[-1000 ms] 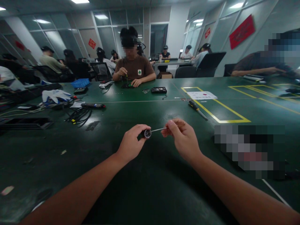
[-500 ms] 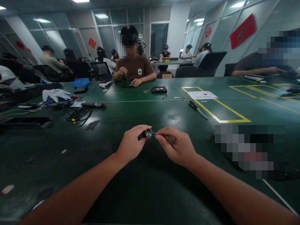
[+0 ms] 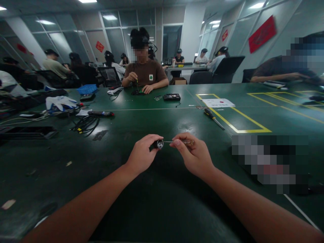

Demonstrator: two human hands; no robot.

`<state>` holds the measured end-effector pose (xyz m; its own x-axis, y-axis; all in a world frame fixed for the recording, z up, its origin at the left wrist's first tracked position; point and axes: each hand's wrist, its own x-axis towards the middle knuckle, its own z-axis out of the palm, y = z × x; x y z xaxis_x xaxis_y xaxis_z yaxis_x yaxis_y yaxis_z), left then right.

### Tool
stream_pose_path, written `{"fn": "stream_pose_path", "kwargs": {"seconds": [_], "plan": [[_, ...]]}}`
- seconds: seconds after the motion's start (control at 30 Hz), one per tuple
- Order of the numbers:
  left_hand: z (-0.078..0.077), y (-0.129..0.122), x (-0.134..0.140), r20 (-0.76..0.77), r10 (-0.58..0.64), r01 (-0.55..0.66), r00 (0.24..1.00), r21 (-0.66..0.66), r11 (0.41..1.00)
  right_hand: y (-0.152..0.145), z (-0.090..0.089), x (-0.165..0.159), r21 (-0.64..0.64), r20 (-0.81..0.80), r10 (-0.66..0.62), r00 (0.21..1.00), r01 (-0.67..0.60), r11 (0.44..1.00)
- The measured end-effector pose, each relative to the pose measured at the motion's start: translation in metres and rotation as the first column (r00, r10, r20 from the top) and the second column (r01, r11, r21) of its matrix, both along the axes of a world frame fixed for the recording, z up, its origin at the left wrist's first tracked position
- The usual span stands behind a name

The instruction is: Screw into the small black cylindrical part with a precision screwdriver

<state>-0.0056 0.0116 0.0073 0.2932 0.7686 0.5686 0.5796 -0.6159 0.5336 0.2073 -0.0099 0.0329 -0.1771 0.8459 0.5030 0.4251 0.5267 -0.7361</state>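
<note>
My left hand [image 3: 143, 152] is closed round a small dark cylinder-shaped part [image 3: 159, 144], whose round end with a pale rim and openings faces me. In my right hand [image 3: 193, 153] is a small screwdriver [image 3: 187, 142] with a see-through amber handle, held between thumb and fingers. Its thin shaft points left and reaches the rim of the cylinder; whether the tip touches it or sits in a hole I cannot tell. Both hands are above the green table [image 3: 152, 209].
Beyond my right hand lies a yellow-black screwdriver [image 3: 214, 118] near a white sheet [image 3: 219, 102]. On the left are a cable coil [image 3: 87, 125], an electric screwdriver [image 3: 101, 114], white gloves [image 3: 60, 103] and a blue basket [image 3: 86, 89]. Opposite, a person [image 3: 145, 72] works beside a black device [image 3: 172, 97].
My right hand has shifted slightly right and its fingers have moved back along the screwdriver, so more of the shaft shows. My left hand and the cylinder have barely moved.
</note>
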Motion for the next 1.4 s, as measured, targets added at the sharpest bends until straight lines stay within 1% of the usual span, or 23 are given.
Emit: {"fn": "stream_pose_path", "kwargs": {"seconds": [0.1,0.2,0.3,0.57,0.8,0.97,1.07,1.17,1.3,1.4], "plan": [[0.0,0.001,-0.001,0.008,0.006,-0.005,1.0,-0.005,1.0,-0.003,0.002,-0.001,0.026,-0.009,0.024,1.0,-0.024,0.999],[0.0,0.001,-0.001,0.009,0.013,-0.013,1.0,-0.008,1.0,-0.005,0.004,-0.003,0.048,0.043,0.075,0.996,-0.077,0.996],[0.0,0.001,-0.001,0.005,0.026,-0.026,1.0,-0.009,1.0,-0.005,0.006,-0.005,0.064,0.085,0.084,0.993,-0.09,0.994],[0.003,0.001,-0.002,-0.003,0.065,-0.065,0.998,-0.031,0.997,-0.003,0.006,-0.002,0.083,0.145,0.023,0.989,-0.035,0.996],[-0.002,0.005,-0.005,-0.018,0.088,-0.088,0.996,-0.036,0.995,0.0,0.004,0.001,0.078,0.087,-0.034,0.996,0.028,0.997],[-0.002,0.004,-0.006,-0.052,0.088,-0.093,0.995,-0.094,0.991,0.0,0.002,0.002,0.083,0.041,-0.076,0.996,0.072,0.994],[-0.001,0.005,-0.007,-0.108,0.046,-0.06,0.993,-0.128,0.99,0.001,0.003,0.003,0.084,-0.018,-0.121,0.993,0.122,0.989],[0.0,0.004,-0.008,-0.211,-0.053,0.02,0.976,-0.154,0.988,0.001,0.004,0.005,0.077,-0.102,-0.153,0.983,0.161,0.984],[0.001,-0.006,-0.004,-0.357,-0.238,0.173,0.903,-0.205,0.963,0.001,0.005,0.006,0.094,-0.153,-0.179,0.972,0.194,0.976],[0.004,-0.02,0.007,-0.444,-0.327,0.241,0.834,-0.24,0.94,0.0,0.005,0.005,0.078,-0.196,-0.171,0.966,0.189,0.979]]}}
